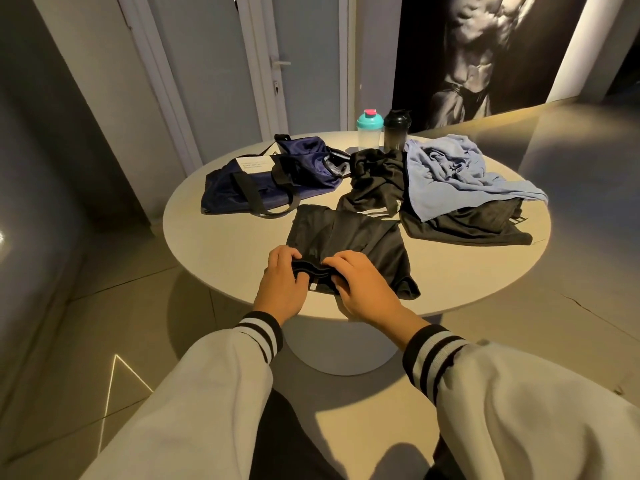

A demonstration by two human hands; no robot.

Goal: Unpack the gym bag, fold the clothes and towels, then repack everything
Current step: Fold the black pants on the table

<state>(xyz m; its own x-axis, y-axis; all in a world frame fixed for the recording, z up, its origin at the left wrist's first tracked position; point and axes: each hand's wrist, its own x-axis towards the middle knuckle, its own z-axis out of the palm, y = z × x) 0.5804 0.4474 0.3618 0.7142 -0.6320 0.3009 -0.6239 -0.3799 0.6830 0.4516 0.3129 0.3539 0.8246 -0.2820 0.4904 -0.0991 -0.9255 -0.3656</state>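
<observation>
Black shorts [349,237] lie flat on the near part of the round white table [221,247]. My left hand [282,284] and my right hand [363,285] both grip the shorts' near waistband edge, fingers curled round it. A navy gym bag [263,183] slumps open at the back left. A crumpled black garment [375,181] lies in the middle. At the right, a light blue towel [457,171] is heaped on another black garment [464,225].
A clear shaker bottle with a teal lid [370,131] and a black shaker bottle [396,131] stand at the table's far edge. White doors and a dark wall poster are behind. The table's front edge is right under my wrists.
</observation>
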